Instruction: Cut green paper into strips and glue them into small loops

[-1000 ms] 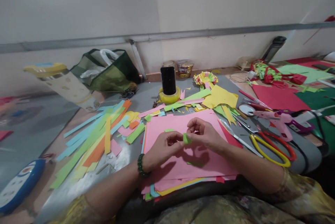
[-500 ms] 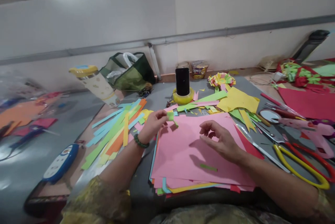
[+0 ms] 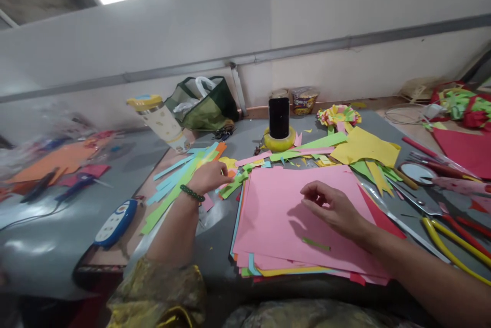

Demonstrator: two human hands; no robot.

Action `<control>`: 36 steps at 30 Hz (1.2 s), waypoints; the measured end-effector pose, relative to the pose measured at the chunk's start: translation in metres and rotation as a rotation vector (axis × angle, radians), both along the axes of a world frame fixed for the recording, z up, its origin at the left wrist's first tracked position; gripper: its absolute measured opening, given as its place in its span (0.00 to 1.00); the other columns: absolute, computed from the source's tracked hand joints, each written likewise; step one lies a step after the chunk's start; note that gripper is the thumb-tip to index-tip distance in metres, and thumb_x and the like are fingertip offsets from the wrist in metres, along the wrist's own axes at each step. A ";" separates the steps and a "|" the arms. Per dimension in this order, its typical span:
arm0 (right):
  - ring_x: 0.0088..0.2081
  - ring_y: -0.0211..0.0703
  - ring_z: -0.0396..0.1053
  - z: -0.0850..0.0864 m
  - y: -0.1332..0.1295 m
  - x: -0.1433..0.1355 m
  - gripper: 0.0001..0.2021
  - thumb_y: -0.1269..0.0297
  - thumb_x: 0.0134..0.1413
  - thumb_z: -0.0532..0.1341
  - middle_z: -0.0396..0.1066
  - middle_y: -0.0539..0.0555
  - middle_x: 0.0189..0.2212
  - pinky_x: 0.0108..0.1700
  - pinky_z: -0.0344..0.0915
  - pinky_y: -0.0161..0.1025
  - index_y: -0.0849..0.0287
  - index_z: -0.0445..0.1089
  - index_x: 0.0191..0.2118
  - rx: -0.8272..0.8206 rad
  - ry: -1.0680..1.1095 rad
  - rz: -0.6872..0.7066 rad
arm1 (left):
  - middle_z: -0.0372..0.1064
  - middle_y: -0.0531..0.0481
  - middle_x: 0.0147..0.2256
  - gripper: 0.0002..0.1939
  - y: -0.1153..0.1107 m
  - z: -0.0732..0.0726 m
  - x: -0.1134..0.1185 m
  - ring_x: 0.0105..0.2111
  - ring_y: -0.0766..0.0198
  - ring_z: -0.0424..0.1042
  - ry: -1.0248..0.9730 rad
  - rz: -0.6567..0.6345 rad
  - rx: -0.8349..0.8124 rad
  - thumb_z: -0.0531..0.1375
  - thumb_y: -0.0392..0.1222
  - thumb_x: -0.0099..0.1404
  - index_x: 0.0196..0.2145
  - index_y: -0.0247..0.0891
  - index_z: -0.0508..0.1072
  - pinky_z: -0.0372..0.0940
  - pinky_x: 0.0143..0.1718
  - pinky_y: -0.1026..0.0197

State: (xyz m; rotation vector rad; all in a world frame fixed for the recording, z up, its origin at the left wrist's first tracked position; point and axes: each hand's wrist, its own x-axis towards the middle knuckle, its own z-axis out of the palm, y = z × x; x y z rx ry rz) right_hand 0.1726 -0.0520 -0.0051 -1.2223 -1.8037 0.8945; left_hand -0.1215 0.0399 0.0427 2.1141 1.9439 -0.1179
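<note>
My left hand (image 3: 210, 177), with a dark green bead bracelet on its wrist, is over the paper strips left of the stack. Its fingers are bent close together beside small green paper pieces (image 3: 238, 180); whatever they pinch, if anything, is hidden. My right hand (image 3: 333, 205) hovers above the pink paper stack (image 3: 272, 215), fingers loosely curled and thumb apart, holding nothing. A short green paper strip (image 3: 316, 244) lies on the top pink sheet below it. Long green, blue and orange paper strips (image 3: 169, 205) are fanned out at the left.
Scissors (image 3: 425, 205) with red and yellow handles lie at right, near yellow paper (image 3: 364, 149). A phone (image 3: 279, 118) stands upright in a yellow tape roll (image 3: 280, 139). Behind are a tumbler (image 3: 161, 123), a green bag (image 3: 210, 108) and a paper flower (image 3: 337, 114). A blue-white device (image 3: 115, 223) sits left.
My left hand has moved left off the pink stack's edge. The small green paper it held now appears among green pieces beside the stack. My right hand stays almost still; the view has swung left.
</note>
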 end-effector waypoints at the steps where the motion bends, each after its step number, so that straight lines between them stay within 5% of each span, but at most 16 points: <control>1: 0.25 0.37 0.65 0.000 0.000 0.000 0.08 0.56 0.54 0.58 0.68 0.49 0.24 0.26 0.64 0.34 0.55 0.67 0.34 -0.006 -0.007 0.003 | 0.68 0.52 0.24 0.08 -0.001 -0.001 0.002 0.28 0.59 0.68 0.019 -0.018 -0.041 0.62 0.47 0.51 0.23 0.41 0.68 0.52 0.25 0.62; 9: 0.24 0.36 0.63 0.000 0.000 0.000 0.07 0.58 0.53 0.58 0.68 0.48 0.23 0.26 0.63 0.34 0.56 0.67 0.33 -0.009 -0.012 0.022 | 0.60 0.55 0.20 0.10 -0.002 -0.008 0.011 0.24 0.64 0.61 0.006 -0.063 -0.081 0.60 0.39 0.47 0.19 0.41 0.59 0.48 0.23 0.62; 21: 0.24 0.36 0.61 0.001 0.001 0.000 0.08 0.58 0.53 0.57 0.66 0.48 0.23 0.25 0.61 0.34 0.56 0.66 0.32 -0.038 -0.024 0.059 | 0.46 0.57 0.15 0.17 -0.005 0.015 -0.004 0.20 0.67 0.49 -0.128 -0.075 -0.095 0.56 0.43 0.52 0.12 0.40 0.56 0.43 0.24 0.59; 26: 0.25 0.37 0.63 0.000 0.002 0.000 0.08 0.57 0.53 0.57 0.68 0.50 0.24 0.26 0.61 0.34 0.56 0.67 0.33 -0.049 -0.060 0.052 | 0.47 0.57 0.15 0.15 -0.007 0.019 -0.013 0.19 0.68 0.47 -0.217 -0.013 -0.063 0.56 0.46 0.52 0.13 0.39 0.60 0.43 0.23 0.60; 36: 0.27 0.40 0.66 0.052 0.001 -0.020 0.12 0.53 0.58 0.58 0.73 0.52 0.27 0.28 0.58 0.36 0.55 0.72 0.32 -0.127 -0.393 0.203 | 0.51 0.58 0.15 0.17 -0.008 0.021 -0.016 0.19 0.69 0.50 -0.474 -0.111 0.026 0.58 0.53 0.51 0.15 0.39 0.62 0.46 0.22 0.63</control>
